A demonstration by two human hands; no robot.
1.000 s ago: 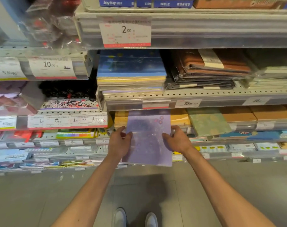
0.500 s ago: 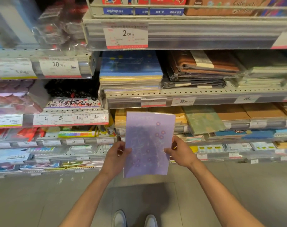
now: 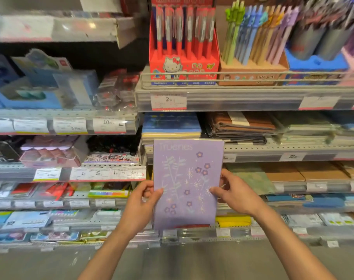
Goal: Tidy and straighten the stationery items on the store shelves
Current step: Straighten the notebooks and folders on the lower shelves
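Notebook (image 3: 187, 182) now raised upright; left hand (image 3: 140, 207) and right hand (image 3: 235, 196) pinch its lower edges. Glossy wrap, probably: could slip.

Two bare forearms are showing from the near edge, sleeveless as far as the view reaches, each ending in an uncovered hand, the left hand (image 3: 140, 205) and the right hand (image 3: 235, 196), wearing no glove, ring, watch or band.
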